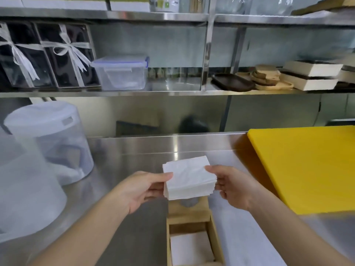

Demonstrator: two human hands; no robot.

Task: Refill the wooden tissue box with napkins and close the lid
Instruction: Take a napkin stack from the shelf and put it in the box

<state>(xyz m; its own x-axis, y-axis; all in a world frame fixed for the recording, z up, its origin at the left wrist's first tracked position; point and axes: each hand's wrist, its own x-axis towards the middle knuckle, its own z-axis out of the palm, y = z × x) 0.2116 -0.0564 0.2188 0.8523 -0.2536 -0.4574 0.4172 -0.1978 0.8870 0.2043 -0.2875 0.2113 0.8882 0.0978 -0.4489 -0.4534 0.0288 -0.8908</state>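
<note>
A thick stack of white napkins (189, 178) hangs in the air above the steel counter, held from both sides. My left hand (143, 189) grips its left edge and my right hand (233, 186) grips its right edge. Below the stack, at the bottom centre, stands the wooden tissue box (216, 239), open at the top, with a few white napkins (190, 246) lying inside. Its wooden lid (189, 210), with a round hole, lies flat behind the box, partly hidden by the stack.
A yellow cutting board (305, 169) lies on the counter at the right. Two translucent white containers (50, 143) stand at the left. Steel shelves behind carry a clear plastic box (121, 72), black gift boxes (46, 54), wooden trays (269, 79) and cream boxes.
</note>
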